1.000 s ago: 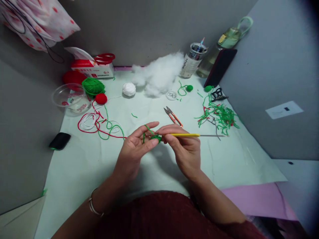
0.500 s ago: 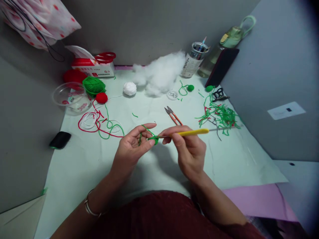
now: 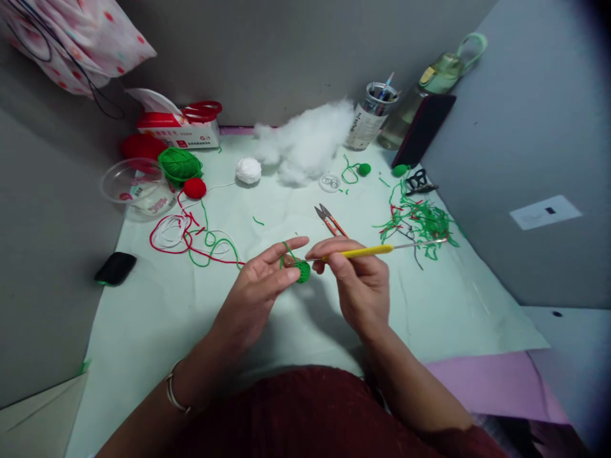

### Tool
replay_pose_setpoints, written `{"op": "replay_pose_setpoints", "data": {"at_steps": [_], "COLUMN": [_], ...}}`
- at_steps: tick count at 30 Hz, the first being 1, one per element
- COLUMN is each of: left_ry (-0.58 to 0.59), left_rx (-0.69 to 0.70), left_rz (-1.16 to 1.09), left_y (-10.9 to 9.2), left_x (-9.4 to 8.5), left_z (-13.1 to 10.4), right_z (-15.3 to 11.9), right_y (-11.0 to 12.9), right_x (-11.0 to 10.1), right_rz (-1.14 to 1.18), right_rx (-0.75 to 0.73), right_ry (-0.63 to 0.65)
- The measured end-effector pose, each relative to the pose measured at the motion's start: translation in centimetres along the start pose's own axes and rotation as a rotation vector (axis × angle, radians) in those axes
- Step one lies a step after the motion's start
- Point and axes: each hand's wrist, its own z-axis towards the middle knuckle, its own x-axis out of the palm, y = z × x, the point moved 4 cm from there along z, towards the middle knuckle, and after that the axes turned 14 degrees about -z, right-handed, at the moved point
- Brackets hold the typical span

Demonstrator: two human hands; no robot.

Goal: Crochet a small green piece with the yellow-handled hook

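Between the thumb and fingers of my left hand (image 3: pixel 262 280) is a small round green crochet piece (image 3: pixel 303 272). Green yarn (image 3: pixel 289 250) runs from it up over my raised left index finger. My right hand (image 3: pixel 361 280) grips a crochet hook (image 3: pixel 367 252) by its yellow handle, like a pen. The hook's near metal tip meets the top edge of the piece; whether it sits inside a stitch I cannot tell. Its other metal end points right. Just beyond my right hand lie thread snips (image 3: pixel 329 219) with orange handles, partly hidden by my fingers.
White stuffing (image 3: pixel 310 140) lies at the back, beside a white yarn ball (image 3: pixel 248 170). Green (image 3: pixel 180 165) and red yarn balls (image 3: pixel 195 187) stand left near a clear tub (image 3: pixel 133 184). Green yarn scraps (image 3: pixel 429 222) are heaped right. A pencil can (image 3: pixel 370 117) and a phone (image 3: pixel 424 130) stand behind.
My left hand has shifted slightly right and turned, so more of the green piece shows. My right hand and the hook have moved a little left, the hook's far end tilting up.
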Motion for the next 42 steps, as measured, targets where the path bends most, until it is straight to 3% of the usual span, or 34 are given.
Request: {"op": "replay_pose_setpoints", "data": {"at_steps": [3, 6, 10, 13, 17, 21, 26, 33, 42], "left_ry": [-0.018, -0.068, -0.053, -0.065, -0.070, -0.018, -0.008, -0.045, -0.078], "left_rx": [0.063, 0.107, -0.032, -0.105, 0.035, 0.124, 0.086, 0.126, 0.219], "left_rz": [0.082, 0.074, -0.074, -0.158, -0.031, 0.202, 0.222, 0.251, 0.325], "left_y": [0.1, 0.3, 0.8, 0.6, -0.1, 0.0, -0.1, -0.6, -1.2], "left_x": [-0.1, -0.1, 0.1, 0.2, 0.1, -0.1, -0.7, -0.7, -0.6], "left_z": [0.0, 0.0, 0.1, 0.1, 0.1, 0.1, -0.1, -0.1, -0.2], "right_z": [0.1, -0.5, -1.5, -1.1, -0.1, 0.1, 0.1, 0.2, -0.6], "right_y": [0.3, 0.8, 1.2, 0.9, 0.3, -0.1, -1.6, -1.5, 0.4], "right_x": [0.4, 0.7, 0.8, 0.0, 0.0, 0.3, 0.2, 0.1, 0.0], "right_rz": [-0.086, -0.243, -0.513, -0.363, -0.077, -0.021, 0.179, 0.165, -0.115], "right_rx": [-0.002, -0.144, -0.390, -0.280, -0.029, 0.046, 0.193, 0.190, 0.005], "right_ry": [0.029, 0.004, -0.049, -0.108, -0.044, 0.003, 0.006, 0.029, -0.018]}}
